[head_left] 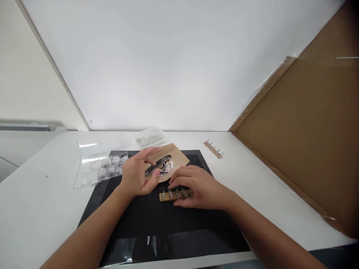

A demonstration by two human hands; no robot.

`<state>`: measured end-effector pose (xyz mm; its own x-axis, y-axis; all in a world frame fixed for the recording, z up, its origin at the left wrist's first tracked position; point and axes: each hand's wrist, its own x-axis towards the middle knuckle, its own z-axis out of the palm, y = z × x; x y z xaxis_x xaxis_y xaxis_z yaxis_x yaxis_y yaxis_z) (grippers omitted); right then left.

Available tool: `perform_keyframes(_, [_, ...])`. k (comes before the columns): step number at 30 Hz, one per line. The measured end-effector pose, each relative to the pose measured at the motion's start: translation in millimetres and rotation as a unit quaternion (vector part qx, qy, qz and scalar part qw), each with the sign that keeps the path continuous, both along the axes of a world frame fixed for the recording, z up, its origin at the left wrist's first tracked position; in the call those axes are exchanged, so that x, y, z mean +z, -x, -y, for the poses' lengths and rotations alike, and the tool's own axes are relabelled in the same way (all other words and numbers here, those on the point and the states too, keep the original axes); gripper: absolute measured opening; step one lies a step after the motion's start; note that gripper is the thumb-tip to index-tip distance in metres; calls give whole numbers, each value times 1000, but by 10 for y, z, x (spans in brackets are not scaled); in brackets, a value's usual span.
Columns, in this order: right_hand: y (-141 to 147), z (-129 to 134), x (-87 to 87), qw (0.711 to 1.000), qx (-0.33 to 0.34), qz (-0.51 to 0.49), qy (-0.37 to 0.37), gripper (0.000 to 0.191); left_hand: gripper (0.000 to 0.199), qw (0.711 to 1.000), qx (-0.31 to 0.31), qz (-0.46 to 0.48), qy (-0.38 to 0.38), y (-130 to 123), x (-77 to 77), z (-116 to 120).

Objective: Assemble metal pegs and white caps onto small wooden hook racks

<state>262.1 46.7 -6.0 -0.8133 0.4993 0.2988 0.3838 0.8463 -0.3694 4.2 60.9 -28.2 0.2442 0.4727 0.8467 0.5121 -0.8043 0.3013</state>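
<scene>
My right hand (199, 186) grips the right end of a cork-like tan strip (161, 198) that carries a row of several upright clear pieces, which look like nail tips on small holders. The strip rests low over the black mat. My left hand (137, 172) hovers to its upper left, thumb and fingers apart, with nothing visibly held. Behind its fingers, a dark curved stick, possibly a nail file (164, 160), lies in a brown paper tray (179, 155). Small white flakes and dark bits (168, 166) sit in the tray too, partly hidden by my left hand.
A clear compartment box (108, 170) with its lid open stands at the left. Behind the tray is a translucent tub (151, 137). A second strip with small holders (213, 149) lies at the right. A black mat (157, 228) covers the table's front; a cardboard wall (308, 123) bounds the right.
</scene>
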Motion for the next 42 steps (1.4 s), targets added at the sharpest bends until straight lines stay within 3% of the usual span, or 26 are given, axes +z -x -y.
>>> perform_keyframes(7, [-23,149,-230,993,-33,-85,-70,14,67,998,-27,54,-2,-22,-39,-4])
perform_keyframes(12, [-1,151,-260,993,-32,-96,-62,18,68,1000,2,24,16,-28,-24,7])
perform_keyframes(18, [23,179,-294,991,-31,-102,-80,6,70,999,-3,24,23,-5,-32,-2])
perform_keyframes(32, [72,231,-315,983,-48,-40,-172,5,78,1000,0,3,-19,-48,7,0])
perform_keyframes(37, [110,270,-330,981,-56,-1,-187,20,82,1000,0,6,-19,-73,6,7])
perform_keyframes(42, [121,271,-315,983,-44,1,-180,20,71,999,9,13,-39,-84,5,6])
